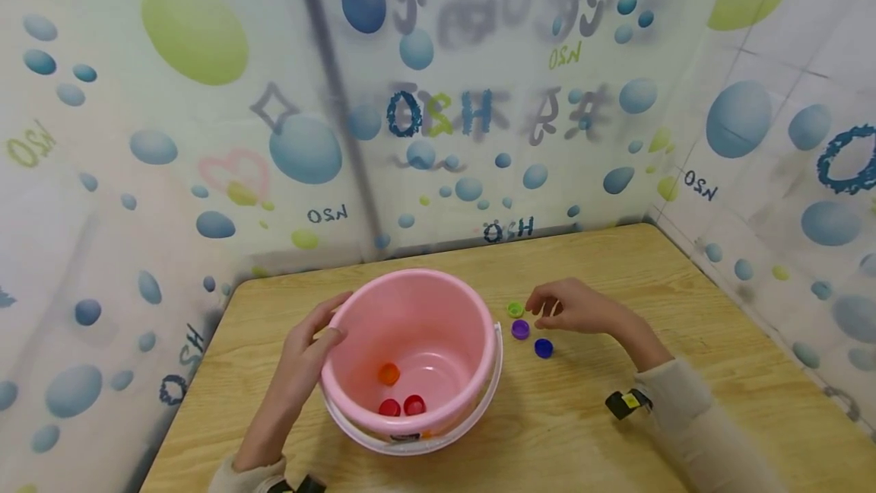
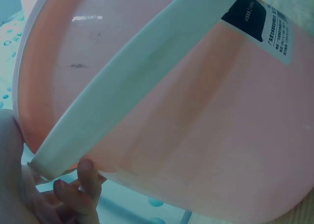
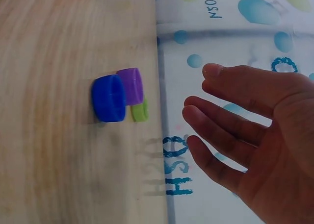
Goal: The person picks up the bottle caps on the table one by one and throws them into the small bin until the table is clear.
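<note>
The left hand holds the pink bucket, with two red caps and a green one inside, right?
Almost: the head view shows two red caps and an orange cap inside, not a green one. The left hand does hold the pink bucket.

- Head view: from above, faces fwd & down over counter (image 1: pixel 582 417) to backdrop (image 1: pixel 465 173); widest & farthest back.
- L wrist view: v. close to bucket (image 2: pixel 206 136), faces outer side w/ handle (image 2: pixel 122 87) & label (image 2: pixel 277 42); tilted.
- R wrist view: beside R grip (image 3: pixel 282 150), low over counter, faces caps (image 3: pixel 132 87) nearby; approx. quarter turn, counter's far edge runs vert.
- Head + L wrist share bucket, L grip (image 1: pixel 301 352).
- Head + R wrist share caps, R grip.
</note>
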Demonstrator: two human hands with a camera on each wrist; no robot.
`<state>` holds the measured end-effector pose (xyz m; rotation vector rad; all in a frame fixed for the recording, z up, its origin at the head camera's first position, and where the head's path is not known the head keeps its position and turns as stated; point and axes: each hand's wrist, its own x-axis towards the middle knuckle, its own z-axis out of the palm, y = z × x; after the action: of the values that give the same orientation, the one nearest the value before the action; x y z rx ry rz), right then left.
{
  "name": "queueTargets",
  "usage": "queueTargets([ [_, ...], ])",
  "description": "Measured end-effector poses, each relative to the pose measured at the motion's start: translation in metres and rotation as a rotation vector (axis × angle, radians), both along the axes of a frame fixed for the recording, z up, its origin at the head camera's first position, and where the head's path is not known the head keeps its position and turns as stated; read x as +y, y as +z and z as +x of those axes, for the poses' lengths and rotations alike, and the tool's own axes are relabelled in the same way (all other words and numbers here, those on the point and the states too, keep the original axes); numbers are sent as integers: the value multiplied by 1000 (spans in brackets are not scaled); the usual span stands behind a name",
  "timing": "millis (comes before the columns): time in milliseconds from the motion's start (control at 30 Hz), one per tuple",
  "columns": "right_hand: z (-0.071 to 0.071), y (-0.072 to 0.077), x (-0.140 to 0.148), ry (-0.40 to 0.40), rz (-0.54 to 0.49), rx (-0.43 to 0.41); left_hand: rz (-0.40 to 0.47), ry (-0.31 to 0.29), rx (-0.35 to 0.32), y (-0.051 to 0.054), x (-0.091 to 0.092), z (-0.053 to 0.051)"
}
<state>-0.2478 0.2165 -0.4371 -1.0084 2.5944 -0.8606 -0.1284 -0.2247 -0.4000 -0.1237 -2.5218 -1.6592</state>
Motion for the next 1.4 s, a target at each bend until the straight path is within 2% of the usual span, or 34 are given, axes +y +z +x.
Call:
queueTargets([
  [433, 4, -23, 12, -92, -25, -33, -12, 5, -20, 1, 1, 1],
  [600, 4, -25, 13, -93, -18, -25, -11, 5, -33, 1, 1, 1],
  [1000, 4, -34, 14, -98, -34, -101, -30, 14, -18, 1, 1, 1],
  [1400, 3, -39, 15, -79, -44, -92, -7, 6, -21, 2, 1, 1],
])
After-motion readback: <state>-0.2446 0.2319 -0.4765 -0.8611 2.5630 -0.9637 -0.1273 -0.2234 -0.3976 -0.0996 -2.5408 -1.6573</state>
